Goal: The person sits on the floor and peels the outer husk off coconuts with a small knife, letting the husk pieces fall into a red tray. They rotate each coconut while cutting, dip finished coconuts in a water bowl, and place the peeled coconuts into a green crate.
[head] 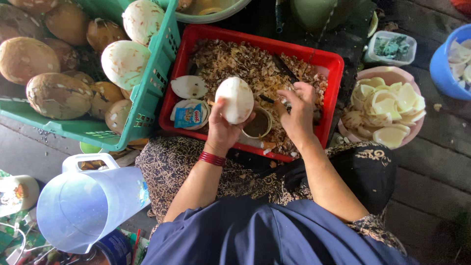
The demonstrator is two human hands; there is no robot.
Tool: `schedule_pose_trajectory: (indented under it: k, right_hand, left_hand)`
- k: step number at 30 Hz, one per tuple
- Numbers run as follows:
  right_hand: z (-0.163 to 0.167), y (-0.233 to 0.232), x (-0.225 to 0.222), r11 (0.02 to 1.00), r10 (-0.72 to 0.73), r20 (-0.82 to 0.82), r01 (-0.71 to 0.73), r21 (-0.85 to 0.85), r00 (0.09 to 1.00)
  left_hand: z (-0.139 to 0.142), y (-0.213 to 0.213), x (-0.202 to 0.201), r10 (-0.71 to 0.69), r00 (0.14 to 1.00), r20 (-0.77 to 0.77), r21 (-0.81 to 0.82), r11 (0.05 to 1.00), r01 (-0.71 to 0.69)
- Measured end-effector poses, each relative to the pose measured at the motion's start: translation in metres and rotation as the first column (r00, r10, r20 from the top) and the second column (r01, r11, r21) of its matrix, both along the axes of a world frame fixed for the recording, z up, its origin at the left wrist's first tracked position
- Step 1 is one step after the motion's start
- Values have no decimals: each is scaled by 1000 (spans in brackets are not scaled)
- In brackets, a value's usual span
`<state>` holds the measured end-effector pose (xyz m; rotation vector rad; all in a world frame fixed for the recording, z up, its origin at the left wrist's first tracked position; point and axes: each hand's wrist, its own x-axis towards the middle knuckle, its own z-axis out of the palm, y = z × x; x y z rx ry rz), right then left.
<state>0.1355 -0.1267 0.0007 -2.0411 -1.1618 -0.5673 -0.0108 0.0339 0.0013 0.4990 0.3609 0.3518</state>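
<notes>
From above, the red crate (329, 64) is the anchor: it sits right in front of the seated person's knees, heaped with brown shavings (235, 61). Over its near edge the left hand (222, 128) grips a peeled white coconut (236, 99) from below, fingers wrapped round its lower half. The right hand (297, 114) is curled tight around a dark-handled tool (267, 99); its blade is mostly hidden by the fingers and the shavings, so I cannot make out its shape. Inside the crate's left end lies a small blue-and-white sachet (188, 117) on a white coconut half (189, 87); beside the held coconut stands a little round cup (258, 124), partly covered. Left of the crate, a green basket (147, 98) of brown and white coconuts runs off the frame. To the right, a pink bowl (387, 74) holds pale slices. Nearer left, a clear plastic jug (83, 206).
</notes>
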Motion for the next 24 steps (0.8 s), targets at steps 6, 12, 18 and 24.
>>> schedule_pose_trajectory:
  k: [6,12,18,24]
  right_hand:
    - [8,7,2,991,-99,-817,-16,-131,569]
    - [10,5,-9,983,77,-596,-159,-87,800]
    - [12,5,-7,979,139,-552,-197,-47,822]
    - [9,11,-4,960,183,-620,-276,-56,763]
  left_hand:
    - [24,35,-6,290,957,14,301,911,-281]
    - [18,95,38,408,911,-51,294,878,-377]
    - [-5,169,137,640,721,266,963,-199,-179]
    - [-32,215,228,655,739,157,888,-420,184]
